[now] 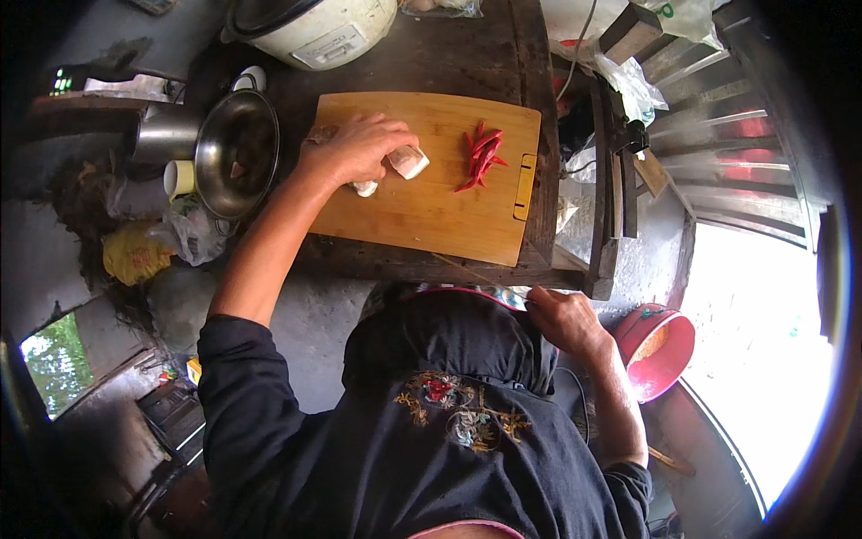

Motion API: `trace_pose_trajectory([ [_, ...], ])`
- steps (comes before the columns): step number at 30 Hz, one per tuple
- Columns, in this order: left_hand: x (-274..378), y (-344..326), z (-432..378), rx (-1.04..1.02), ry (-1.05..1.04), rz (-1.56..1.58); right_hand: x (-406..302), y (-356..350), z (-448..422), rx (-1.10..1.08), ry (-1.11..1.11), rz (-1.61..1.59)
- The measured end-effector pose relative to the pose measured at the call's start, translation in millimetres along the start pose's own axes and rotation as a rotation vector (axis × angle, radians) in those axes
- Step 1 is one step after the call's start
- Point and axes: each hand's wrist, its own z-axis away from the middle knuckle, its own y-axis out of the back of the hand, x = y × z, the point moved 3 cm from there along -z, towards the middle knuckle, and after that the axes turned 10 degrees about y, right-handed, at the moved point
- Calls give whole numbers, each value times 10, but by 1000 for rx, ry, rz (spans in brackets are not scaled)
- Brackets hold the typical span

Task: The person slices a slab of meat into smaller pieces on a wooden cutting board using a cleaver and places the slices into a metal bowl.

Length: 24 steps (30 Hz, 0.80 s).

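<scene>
My left hand rests over pale blocks of food on a bamboo cutting board. One block, white on its side and pinkish on top, shows at my fingertips. Another white piece lies under the palm; the fingers hide much of both, and whether they are meat or tofu I cannot tell. Several red chili peppers lie in a small heap on the board's right part. Low beside my body, in front of the table edge, my right hand is closed around the end of a long thin thing, seen edge-on.
A metal wok-like pan stands left of the board, with a yellow cup and plastic bags beside it. Behind is a large whitish pot. A wooden rack stands right of the table, a pink bucket below it.
</scene>
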Motion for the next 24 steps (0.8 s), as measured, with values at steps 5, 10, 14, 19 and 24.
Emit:
trace_pose_trajectory([
  [5,1,-83,-72,48,71,187,109,-84,-223,-79,42,182],
  [10,119,-155,6,-18,249,308,113,-48,-111,68,-68,-38],
  [14,396,-103,277,-27,337,504,200,-14,-37,38,-343,-253],
  [19,279,-622,368,-226,477,1240,164,28,-305,74,-263,-290],
  [24,375,-711,438,-9,555,914,236,134,-543,93,-315,-115],
])
